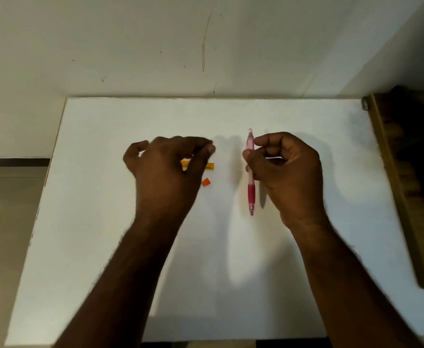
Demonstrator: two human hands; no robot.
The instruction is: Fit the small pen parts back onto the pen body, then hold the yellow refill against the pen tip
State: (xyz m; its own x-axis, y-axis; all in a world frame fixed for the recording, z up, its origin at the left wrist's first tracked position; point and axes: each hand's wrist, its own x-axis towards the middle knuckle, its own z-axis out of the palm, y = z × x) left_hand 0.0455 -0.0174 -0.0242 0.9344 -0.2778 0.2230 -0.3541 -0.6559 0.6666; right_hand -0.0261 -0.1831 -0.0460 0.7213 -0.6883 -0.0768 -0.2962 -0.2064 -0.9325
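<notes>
My right hand (285,169) grips a pink translucent pen (251,189) by its upper barrel, tip pointing down toward the white table (218,259). The pen's darker pink grip and its tip hang below my fingers. My left hand (167,169) hovers left of the pen with its fingers curled and the thumb tip against the fingertips; nothing shows between them. Under that hand lies a yellow-orange strip (210,166), partly hidden by my thumb. A small orange piece (206,182) lies just below the strip, beside my thumb.
The table stands against a pale wall (206,46). A brown wooden piece of furniture (391,172) borders the table's right edge. Floor (7,209) shows past the left edge.
</notes>
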